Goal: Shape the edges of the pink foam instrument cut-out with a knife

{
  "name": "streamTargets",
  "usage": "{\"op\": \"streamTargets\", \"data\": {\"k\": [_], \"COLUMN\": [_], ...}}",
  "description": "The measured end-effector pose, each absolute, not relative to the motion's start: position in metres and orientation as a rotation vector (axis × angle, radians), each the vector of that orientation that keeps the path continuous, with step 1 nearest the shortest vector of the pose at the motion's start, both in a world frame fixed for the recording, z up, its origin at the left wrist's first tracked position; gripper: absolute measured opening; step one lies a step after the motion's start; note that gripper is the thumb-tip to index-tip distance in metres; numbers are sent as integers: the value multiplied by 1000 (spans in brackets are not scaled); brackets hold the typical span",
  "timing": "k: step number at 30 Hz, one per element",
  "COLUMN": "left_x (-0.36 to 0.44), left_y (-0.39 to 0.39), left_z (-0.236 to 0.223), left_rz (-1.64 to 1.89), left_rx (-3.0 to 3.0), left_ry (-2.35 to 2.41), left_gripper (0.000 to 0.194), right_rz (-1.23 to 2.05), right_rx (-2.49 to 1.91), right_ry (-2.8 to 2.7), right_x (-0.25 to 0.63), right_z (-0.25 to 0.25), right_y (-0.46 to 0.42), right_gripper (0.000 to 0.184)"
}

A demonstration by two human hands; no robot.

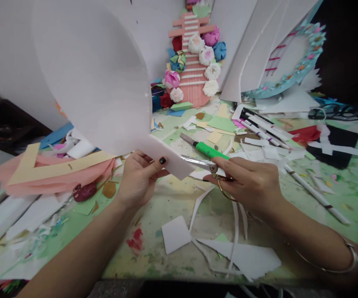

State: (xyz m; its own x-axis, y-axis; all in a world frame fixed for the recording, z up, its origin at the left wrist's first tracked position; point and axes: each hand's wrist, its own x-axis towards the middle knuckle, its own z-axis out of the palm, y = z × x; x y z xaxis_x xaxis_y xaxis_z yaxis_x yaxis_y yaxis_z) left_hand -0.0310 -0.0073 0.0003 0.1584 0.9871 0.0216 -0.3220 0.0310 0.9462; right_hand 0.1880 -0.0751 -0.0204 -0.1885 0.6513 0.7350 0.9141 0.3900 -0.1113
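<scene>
My left hand (143, 176) pinches the lower edge of a large white paper sheet (101, 82) with a rounded outline, held upright above the table. A narrow strip of the sheet juts out to the right past my thumb. In my right hand (247, 178) is a pair of scissors (202, 163), fingers wrapped round the gold-coloured handles. The blades point left and meet the strip's right edge. Just behind the scissors lies a green-handled cutter (210, 150). Below my hands, white paper scraps (175, 234) and thin curved offcuts rest on the table (148, 248).
A pink guitar-shaped craft (193, 74) with paper flowers stands at the back. To its right is a round blue flower-edged piece (309, 62). Striped white sticks (317, 194) lie at right. Pink tissue paper (64, 178) and white rolls (8, 219) sit at left.
</scene>
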Motion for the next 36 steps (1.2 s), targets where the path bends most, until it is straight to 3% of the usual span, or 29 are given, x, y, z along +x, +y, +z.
{"op": "streamTargets", "data": {"k": [9, 19, 36], "left_x": [-31, -31, -25], "left_y": [-7, -7, -14], "left_z": [1, 1, -13], "left_rz": [1201, 1163, 1134], "left_rx": [995, 1023, 1134], "left_ry": [866, 835, 805], "left_gripper": [31, 33, 33], "right_rz": [-518, -125, 181], "right_rx": [-1314, -1298, -1258], "right_ry": [-1918, -1848, -1873], "right_x": [190, 188, 175], "right_z": [-18, -4, -12], "right_y": [-75, -75, -77], "right_gripper": [14, 28, 52]}}
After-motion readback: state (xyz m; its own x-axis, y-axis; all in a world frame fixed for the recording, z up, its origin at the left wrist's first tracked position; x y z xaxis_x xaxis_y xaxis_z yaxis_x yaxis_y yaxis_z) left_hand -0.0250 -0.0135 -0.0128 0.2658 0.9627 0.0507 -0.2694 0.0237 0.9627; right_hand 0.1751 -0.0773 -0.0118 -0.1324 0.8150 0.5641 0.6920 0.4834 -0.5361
